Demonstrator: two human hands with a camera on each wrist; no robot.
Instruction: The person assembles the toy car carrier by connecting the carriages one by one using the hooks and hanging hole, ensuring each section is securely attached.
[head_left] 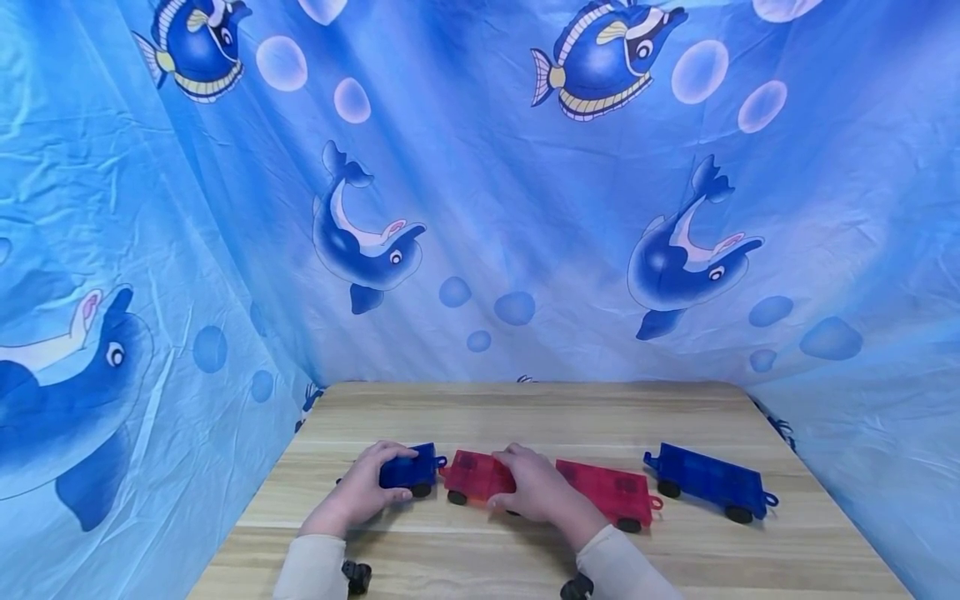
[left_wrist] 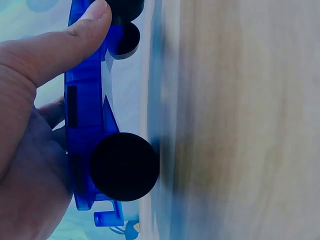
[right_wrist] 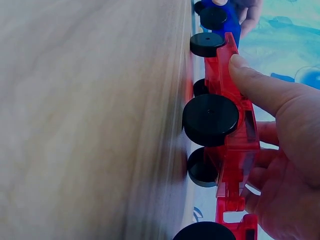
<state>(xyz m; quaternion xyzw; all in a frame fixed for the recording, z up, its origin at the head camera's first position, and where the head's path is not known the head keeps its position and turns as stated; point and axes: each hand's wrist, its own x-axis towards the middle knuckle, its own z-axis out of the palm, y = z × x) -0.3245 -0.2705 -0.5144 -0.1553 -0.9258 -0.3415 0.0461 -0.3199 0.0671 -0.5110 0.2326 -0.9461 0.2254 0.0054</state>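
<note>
My left hand grips a blue toy wagon with black wheels. In the left wrist view, the thumb lies on the near side of the wagon and the fingers are partly hidden behind it. My right hand holds a red toy wagon across its sides, thumb on the near edge. The blue wagon's end ring is close to the red wagon's hook; whether they are linked I cannot tell. Behind my right hand, a second red wagon appears hooked to the first in the right wrist view.
Apart at the right stands another blue wagon, tilted slightly away from the row. All stand on a wooden table. Blue cloth printed with dolphins and fish hangs behind the table and at its sides.
</note>
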